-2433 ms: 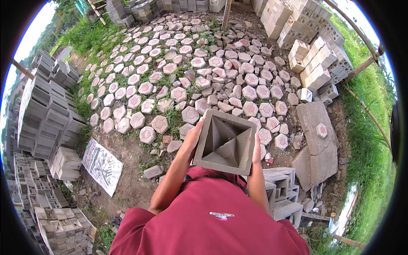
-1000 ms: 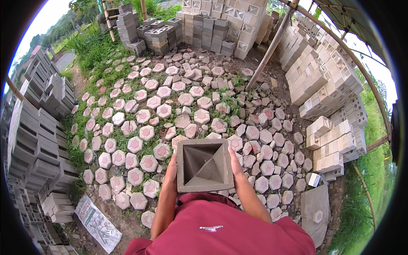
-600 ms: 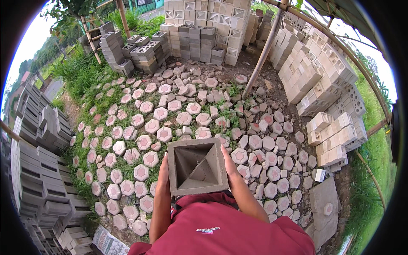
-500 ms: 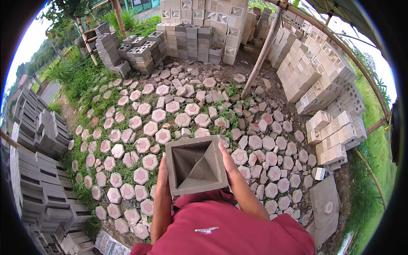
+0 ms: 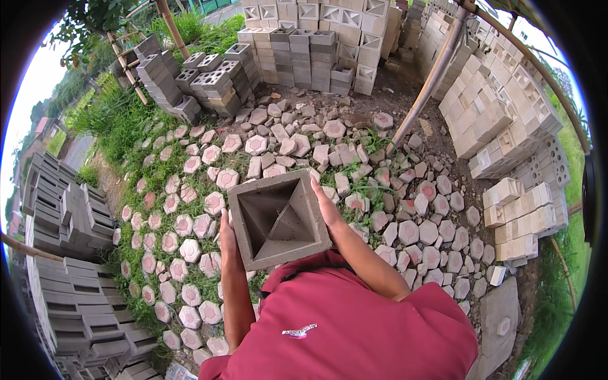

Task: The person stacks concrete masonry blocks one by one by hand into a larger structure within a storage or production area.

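Between both palms I hold a square grey concrete vent block [image 5: 256,218], its recessed face turned up with a diagonal ridge across slanted inner sides. My left hand [image 5: 228,235] presses against its left side, and my right hand [image 5: 326,206] against its right side. The block is in front of my chest, slightly tilted, above the stone-covered ground. Most of the fingers are hidden by the block's sides. Its underside does not show.
Hexagonal pavers [image 5: 190,251] and rubble cover the grassy ground. Grey hollow blocks [image 5: 212,81] and pale vent blocks [image 5: 342,38] stand stacked ahead. More block stacks line the left [image 5: 73,304] and right [image 5: 522,209]. A bamboo pole [image 5: 427,82] leans ahead right.
The block and both hands sit a little further left and higher in the picture. The view has shifted, so the stacks and the pole appear further right. My grip is unchanged.
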Demonstrator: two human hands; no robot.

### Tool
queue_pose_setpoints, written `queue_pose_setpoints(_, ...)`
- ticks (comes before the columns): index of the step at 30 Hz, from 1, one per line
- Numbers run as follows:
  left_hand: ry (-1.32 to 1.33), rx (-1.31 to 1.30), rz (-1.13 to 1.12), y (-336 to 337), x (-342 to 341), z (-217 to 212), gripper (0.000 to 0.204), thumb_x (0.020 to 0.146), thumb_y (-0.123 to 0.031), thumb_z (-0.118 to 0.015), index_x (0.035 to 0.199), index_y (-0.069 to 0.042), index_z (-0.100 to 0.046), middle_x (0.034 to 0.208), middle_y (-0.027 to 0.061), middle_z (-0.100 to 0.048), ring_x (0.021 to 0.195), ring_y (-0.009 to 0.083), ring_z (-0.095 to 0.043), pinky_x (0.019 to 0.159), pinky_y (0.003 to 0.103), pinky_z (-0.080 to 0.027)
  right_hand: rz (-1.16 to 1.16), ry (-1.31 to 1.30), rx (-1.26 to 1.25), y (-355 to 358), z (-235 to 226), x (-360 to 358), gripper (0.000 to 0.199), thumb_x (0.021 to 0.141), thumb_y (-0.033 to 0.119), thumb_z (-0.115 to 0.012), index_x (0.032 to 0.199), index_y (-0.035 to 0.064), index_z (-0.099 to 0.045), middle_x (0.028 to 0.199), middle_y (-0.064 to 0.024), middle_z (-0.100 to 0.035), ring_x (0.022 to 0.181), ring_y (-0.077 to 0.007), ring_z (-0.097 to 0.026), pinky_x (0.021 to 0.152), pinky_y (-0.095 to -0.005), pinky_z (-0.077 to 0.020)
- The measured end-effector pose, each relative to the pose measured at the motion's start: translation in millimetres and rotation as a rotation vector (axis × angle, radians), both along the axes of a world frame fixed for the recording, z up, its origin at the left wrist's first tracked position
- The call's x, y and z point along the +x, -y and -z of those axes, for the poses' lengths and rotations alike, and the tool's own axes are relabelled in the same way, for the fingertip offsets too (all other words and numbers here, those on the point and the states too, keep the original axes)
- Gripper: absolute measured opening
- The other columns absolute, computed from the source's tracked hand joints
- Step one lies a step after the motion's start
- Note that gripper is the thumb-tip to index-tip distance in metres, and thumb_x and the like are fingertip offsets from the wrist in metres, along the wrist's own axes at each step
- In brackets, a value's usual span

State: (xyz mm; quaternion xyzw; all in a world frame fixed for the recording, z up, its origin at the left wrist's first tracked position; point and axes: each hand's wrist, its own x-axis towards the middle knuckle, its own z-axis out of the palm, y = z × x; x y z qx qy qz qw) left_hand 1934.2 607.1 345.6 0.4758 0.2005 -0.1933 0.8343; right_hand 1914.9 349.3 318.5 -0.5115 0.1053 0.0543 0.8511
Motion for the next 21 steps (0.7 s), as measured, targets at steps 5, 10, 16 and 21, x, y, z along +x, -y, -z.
queue_pose_setpoints(5,0.118,-0.039,0.001,27.8,80.7,10.9,0.047,0.098,-0.038,-0.037,0.118,0.001,-0.057,0.107,0.0114,-0.063,0.094,0.0212,-0.062,0.085,0.031,-0.049,0.069,-0.016,0.061,32.5,0.1,77.3,0.084,0.091,0.061,-0.042,0.144,-0.0017,-0.023,0.147,-0.0126,-0.031,0.133,-0.0188,-0.032,0.109,-0.0288,-0.0242)
queue_pose_setpoints(10,0.111,0.088,0.118,68.9,159.7,-5.2,0.047,0.098,-0.037,-0.039,0.117,0.003,-0.056,0.106,0.0132,-0.063,0.095,0.0191,-0.062,0.084,0.030,-0.049,0.239,-0.106,-0.029,54.6,-21.7,129.1,0.078,0.091,0.056,-0.046,0.142,-0.0016,-0.030,0.144,-0.0117,-0.036,0.129,-0.0188,-0.038,0.107,-0.0289,-0.0279)
queue_pose_setpoints(16,0.056,-0.133,0.345,123.1,293.4,20.0,0.058,0.097,-0.040,-0.035,0.131,0.007,-0.042,0.124,0.0188,-0.054,0.109,0.0253,-0.056,0.095,0.035,-0.043,0.523,-0.095,0.184,107.8,9.9,199.2,0.057,0.091,0.045,-0.049,0.128,0.0012,-0.050,0.120,-0.0090,-0.057,0.111,-0.0166,-0.053,0.099,-0.0297,-0.0364)
queue_pose_setpoints(21,0.077,-0.022,0.471,185.8,394.1,22.6,0.061,0.096,-0.043,-0.034,0.135,0.004,-0.040,0.125,0.0163,-0.055,0.109,0.0241,-0.055,0.095,0.035,-0.042,0.517,-0.151,-0.105,138.0,4.3,247.6,0.055,0.087,0.038,-0.056,0.130,0.0027,-0.049,0.123,-0.0087,-0.057,0.117,-0.0201,-0.049,0.104,-0.0351,-0.0325)
